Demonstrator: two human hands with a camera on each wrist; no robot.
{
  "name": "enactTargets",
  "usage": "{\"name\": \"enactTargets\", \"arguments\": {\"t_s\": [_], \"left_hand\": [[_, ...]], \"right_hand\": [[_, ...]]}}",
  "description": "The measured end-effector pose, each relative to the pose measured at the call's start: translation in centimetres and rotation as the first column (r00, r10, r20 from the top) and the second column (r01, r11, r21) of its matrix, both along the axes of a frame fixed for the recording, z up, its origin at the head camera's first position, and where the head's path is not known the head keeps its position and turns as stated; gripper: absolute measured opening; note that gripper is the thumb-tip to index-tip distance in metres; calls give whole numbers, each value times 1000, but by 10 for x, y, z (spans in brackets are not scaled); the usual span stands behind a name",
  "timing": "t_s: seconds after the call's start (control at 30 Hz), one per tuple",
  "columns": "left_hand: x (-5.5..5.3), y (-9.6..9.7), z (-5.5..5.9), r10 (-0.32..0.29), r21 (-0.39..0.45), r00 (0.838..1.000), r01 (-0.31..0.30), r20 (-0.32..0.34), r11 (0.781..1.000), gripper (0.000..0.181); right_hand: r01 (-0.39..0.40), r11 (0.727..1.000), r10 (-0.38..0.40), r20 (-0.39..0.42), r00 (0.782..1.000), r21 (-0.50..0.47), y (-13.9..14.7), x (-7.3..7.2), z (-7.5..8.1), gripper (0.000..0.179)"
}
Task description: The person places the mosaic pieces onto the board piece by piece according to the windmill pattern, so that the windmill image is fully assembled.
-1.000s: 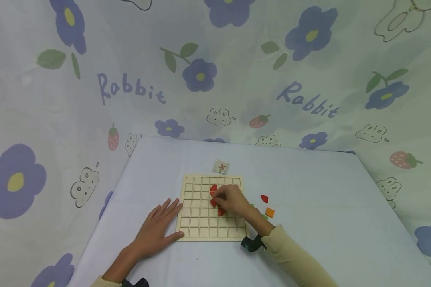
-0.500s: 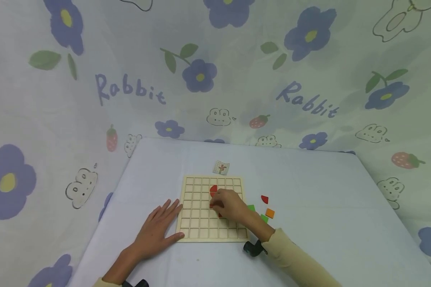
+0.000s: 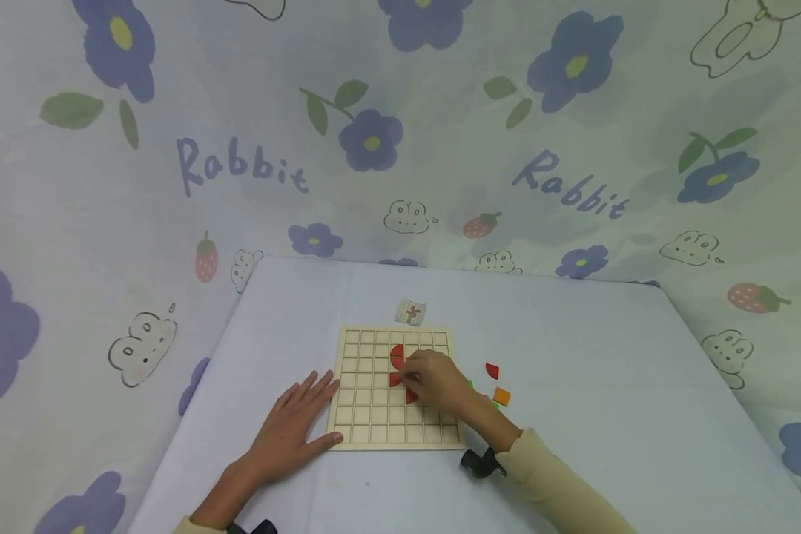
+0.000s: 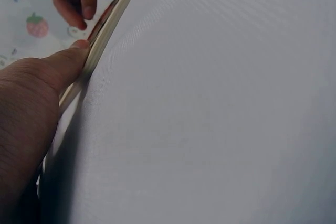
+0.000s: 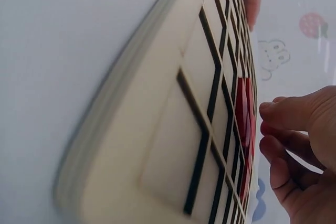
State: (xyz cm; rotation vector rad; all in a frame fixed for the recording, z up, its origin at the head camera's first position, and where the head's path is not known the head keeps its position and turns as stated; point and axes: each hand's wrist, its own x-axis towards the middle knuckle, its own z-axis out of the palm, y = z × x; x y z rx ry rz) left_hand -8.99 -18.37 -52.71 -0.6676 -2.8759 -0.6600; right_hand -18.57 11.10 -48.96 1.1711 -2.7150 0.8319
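Note:
A wooden grid board (image 3: pixel 363 411) lies on the white table, with several red quarter-round pieces (image 3: pixel 397 357) in its middle cells. My left hand (image 3: pixel 292 423) lies flat with fingers spread; fingertips and thumb touch the board's left edge. In the left wrist view, the left thumb (image 4: pixel 71 59) rests along the board's side. Over the red pieces hovers my right hand (image 3: pixel 437 380), its fingers loosely bent. The right wrist view shows that hand's thumb and fingers (image 5: pixel 286 114) slightly apart, with no piece visible between them, beside the red pieces (image 5: pixel 245 114).
Right of the board lie a red quarter-round piece (image 3: pixel 492 371), an orange square (image 3: pixel 501 397) and green pieces (image 3: pixel 470 384) partly hidden by the right arm. Behind the board is a small pattern card (image 3: pixel 411 311). A printed cloth (image 3: pixel 440 148) hangs around the table.
My right hand pressed down around a red piece in the middle, then lifted slightly and drew back to the right, uncovering that piece in its cell. The left hand has stayed in place.

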Motion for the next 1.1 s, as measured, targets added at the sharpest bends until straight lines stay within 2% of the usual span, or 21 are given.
{"name": "enactTargets", "arguments": {"t_s": [0.17,0.37,0.47,0.6,0.7,0.8,0.9,1.1], "left_hand": [[0,0,1,0,-2,1000,0,8,1000,85],[0,0,-1,10,-14,1000,-9,20,1000,86],[0,0,-2,14,-17,1000,-14,21,1000,87],[0,0,-2,12,-19,1000,-11,13,1000,87],[-1,0,-1,7,-9,1000,-7,1,1000,86],[-1,0,-1,2,3,1000,-2,-11,1000,85],[-1,0,-1,3,12,1000,-3,-6,1000,85],[0,-1,-1,11,-9,1000,-10,19,1000,87]], "right_hand": [[102,994,-103,19,995,24,21,5,6,9],[252,966,-253,15,967,59,49,12,9,11],[336,939,-338,21,941,77,63,13,10,13],[441,893,-447,60,893,93,80,12,11,19],[509,853,-519,87,850,116,91,10,11,29],[552,821,-566,91,819,143,101,7,10,40],[555,817,-573,108,813,155,108,6,7,39],[524,847,-532,181,828,89,112,7,4,21]]}}
